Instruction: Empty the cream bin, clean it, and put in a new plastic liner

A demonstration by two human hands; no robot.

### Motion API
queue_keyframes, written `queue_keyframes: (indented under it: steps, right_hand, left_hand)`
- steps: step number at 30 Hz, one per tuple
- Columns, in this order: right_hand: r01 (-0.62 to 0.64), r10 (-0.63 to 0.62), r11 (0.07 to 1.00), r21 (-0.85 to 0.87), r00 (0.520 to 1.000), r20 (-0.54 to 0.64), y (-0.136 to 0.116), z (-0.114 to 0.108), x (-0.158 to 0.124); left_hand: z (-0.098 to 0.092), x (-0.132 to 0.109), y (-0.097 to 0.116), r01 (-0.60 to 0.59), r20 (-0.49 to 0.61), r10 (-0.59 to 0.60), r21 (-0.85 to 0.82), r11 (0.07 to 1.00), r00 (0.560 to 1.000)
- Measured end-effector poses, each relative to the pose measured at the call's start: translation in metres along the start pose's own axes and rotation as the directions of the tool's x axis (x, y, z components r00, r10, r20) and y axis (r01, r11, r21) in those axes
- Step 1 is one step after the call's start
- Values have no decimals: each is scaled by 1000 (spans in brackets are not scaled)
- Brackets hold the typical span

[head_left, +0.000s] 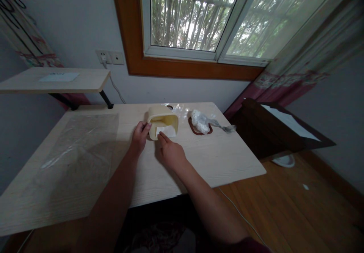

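Observation:
A cream-coloured, box-like container [161, 111] lies on the light wooden table with its open mouth tilted toward me. My left hand [139, 138] grips its left rim, thumb at the edge. At the mouth, the fingers of my right hand [173, 153] are closed on the left end of a small white rectangular piece [168, 131], which looks like paper or card. This piece lies across the lower part of the opening. To the right sits a crumpled clear plastic bag [200, 121], with a brown curved strip [196, 132] partly under it.
A clear plastic sheet [85, 143] covers part of the wooden table [227, 158] on the left. A raised shelf [25, 80] stands at the back left. Beyond the right edge is a dark brown piece of furniture [256, 128] with white paper on it. A window [196, 18] is ahead.

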State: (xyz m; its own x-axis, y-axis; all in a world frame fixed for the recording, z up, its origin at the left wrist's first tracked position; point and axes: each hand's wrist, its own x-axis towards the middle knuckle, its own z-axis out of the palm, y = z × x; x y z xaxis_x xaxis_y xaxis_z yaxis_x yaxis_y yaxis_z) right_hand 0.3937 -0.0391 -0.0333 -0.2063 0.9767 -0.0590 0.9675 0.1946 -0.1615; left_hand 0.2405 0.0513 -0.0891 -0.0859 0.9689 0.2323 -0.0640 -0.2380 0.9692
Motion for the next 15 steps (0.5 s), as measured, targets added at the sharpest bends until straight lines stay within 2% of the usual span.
queue_keyframes:
  steps: [4,10,12,15]
  right_hand:
    - [44,-43,999,23,999,-4,-5,2,-2]
    - [-81,80,996,-35,997,-16,18,0,1]
    - [-92,91,995,-33,996,-26,14,3,1]
    - [-25,25,1000,11,999,-41,-3,11,-1]
  left_hand:
    - [-2,0,0,13,6,-13,-26,1000,1000]
    - [-1,-2,2,25,27,-24,-32,999,999]
    - [0,-2,0,27,24,-26,-29,999,999]
    - [-1,0,-2,17,10,-17,-19,1000,1000]
